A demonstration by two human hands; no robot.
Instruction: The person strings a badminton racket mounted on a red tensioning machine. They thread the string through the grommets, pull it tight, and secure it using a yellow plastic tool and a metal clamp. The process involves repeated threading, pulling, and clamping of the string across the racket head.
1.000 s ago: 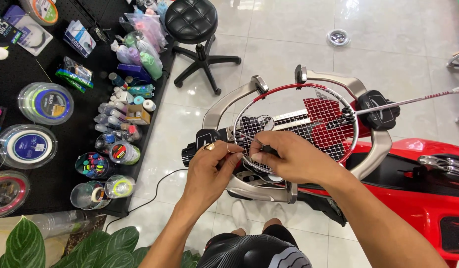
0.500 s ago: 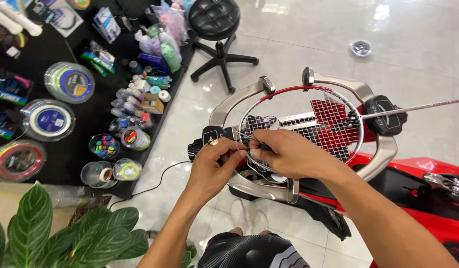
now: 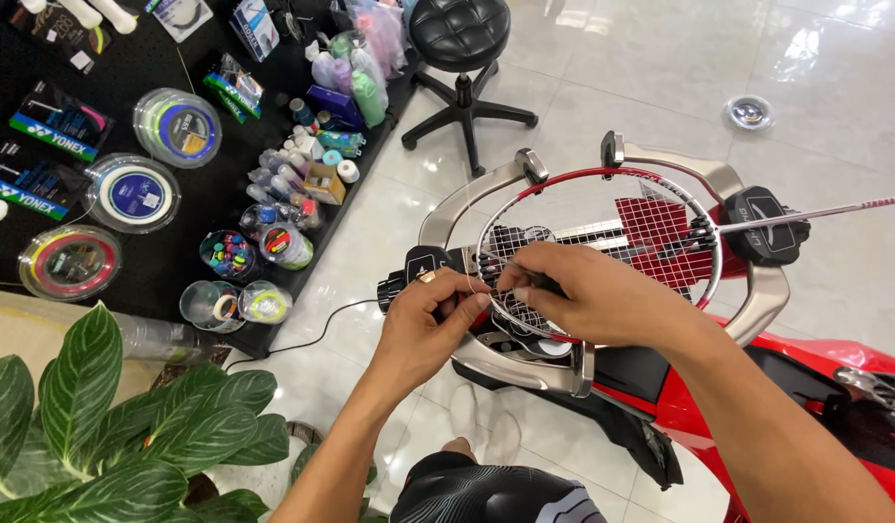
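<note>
A red-framed racket [image 3: 602, 179] lies clamped flat in a silver and red stringing machine [image 3: 757, 300], its shaft pointing right. The string bed is partly woven, with a denser red-backed patch near the throat. My left hand [image 3: 428, 324] pinches a thin white string at the racket head's left edge, beside a black clamp [image 3: 418, 266]. My right hand [image 3: 588, 295] rests on the strings near the left end and grips a dark tool whose tip is hidden under the fingers. The two hands almost touch.
A black mat [image 3: 157, 165] at left holds string reels [image 3: 133, 192], small tubs, bottles and packets. A black swivel stool [image 3: 460, 44] stands behind the machine. A leafy plant [image 3: 108, 426] fills the lower left. A floor drain [image 3: 749, 112] sits in the white tiles.
The view has shifted so the machine and mat sit more to the right. Both hands stay at the racket head's left edge, with only small finger movements on the string.
</note>
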